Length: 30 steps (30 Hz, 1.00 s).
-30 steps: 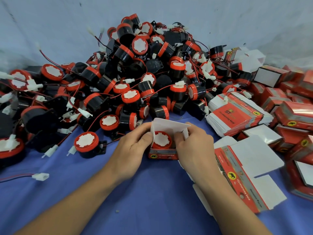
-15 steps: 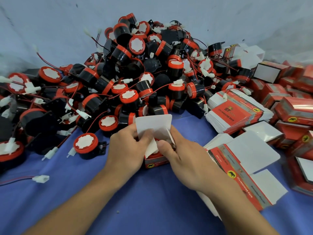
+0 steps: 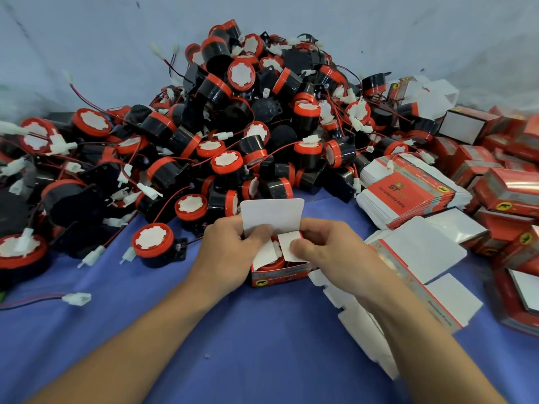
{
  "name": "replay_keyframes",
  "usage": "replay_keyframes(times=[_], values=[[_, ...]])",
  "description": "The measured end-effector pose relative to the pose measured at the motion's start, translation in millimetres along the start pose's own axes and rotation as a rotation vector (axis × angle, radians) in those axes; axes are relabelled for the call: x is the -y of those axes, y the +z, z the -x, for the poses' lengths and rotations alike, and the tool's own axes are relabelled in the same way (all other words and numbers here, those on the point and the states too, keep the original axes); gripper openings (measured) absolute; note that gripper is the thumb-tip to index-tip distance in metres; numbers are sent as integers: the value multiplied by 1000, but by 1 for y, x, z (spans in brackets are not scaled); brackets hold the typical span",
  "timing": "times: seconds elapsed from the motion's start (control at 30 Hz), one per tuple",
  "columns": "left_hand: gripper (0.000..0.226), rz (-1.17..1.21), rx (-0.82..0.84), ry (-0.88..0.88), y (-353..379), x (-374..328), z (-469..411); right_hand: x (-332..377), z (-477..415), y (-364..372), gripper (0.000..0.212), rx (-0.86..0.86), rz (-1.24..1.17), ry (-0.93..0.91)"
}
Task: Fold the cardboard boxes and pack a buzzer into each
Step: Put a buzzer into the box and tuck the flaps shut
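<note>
A small red cardboard box (image 3: 278, 277) stands on the blue cloth at the centre, its white lid flap (image 3: 272, 215) upright. A red-and-black buzzer (image 3: 271, 262) sits inside, mostly hidden by the two white side flaps. My left hand (image 3: 230, 252) holds the box's left side, thumb pressing the left flap inward. My right hand (image 3: 329, 252) holds the right side, thumb pressing the right flap (image 3: 287, 247) down over the buzzer.
A big heap of red-and-black buzzers (image 3: 233, 126) with wires fills the back and left. A stack of flat boxes (image 3: 408, 193) lies at right, unfolded blanks (image 3: 420, 258) near my right wrist, and several closed red boxes (image 3: 507, 193) at far right.
The buzzer was plainly visible in the open box; both thumbs have since folded the side flaps over it. The lid flap now stands upright behind them.
</note>
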<state>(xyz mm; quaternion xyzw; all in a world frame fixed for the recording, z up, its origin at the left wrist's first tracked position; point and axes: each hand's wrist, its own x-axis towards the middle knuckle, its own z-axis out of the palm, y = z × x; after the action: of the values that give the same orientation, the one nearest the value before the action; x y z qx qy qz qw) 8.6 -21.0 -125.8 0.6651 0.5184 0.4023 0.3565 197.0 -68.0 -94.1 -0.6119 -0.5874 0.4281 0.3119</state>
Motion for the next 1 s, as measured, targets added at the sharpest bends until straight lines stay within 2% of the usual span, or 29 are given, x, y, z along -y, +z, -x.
replay_keyframes(times=[0.1, 0.27, 0.33, 0.4, 0.53, 0.6, 0.67, 0.77, 0.87, 0.93, 1.0], values=[[14, 17, 21, 13, -1, 0, 1, -1, -4, 0, 27, -17, 1, -6], [40, 231, 430, 76, -12, -2, 2, -4, -5, 1, 36, -37, -30, -48], [45, 228, 473, 130, -14, -1, 1, -5, -5, 3, 32, -75, -53, -54], [42, 219, 393, 137, -13, 0, 1, -7, -6, 6, 31, -150, -78, -95], [48, 262, 102, 82, -8, 0, 5, -5, -6, 12, 28, -366, -124, -157], [39, 108, -33, 181, -7, 0, 5, -3, -7, 13, 27, -396, -66, -173], [29, -28, -75, 275, -11, -2, 5, -1, -8, 9, 25, -351, 5, -172], [37, -94, 140, 238, -28, -5, 2, 2, -5, -3, 34, -212, 177, -142], [50, -151, 359, 186, -45, -12, -4, 3, -1, -9, 50, -129, 189, -112], [58, -191, 423, 189, -50, -14, -5, 2, 1, -12, 45, -69, 152, -113], [53, -218, 430, 214, -50, -14, -2, 0, 4, -15, 40, -6, 155, -124]])
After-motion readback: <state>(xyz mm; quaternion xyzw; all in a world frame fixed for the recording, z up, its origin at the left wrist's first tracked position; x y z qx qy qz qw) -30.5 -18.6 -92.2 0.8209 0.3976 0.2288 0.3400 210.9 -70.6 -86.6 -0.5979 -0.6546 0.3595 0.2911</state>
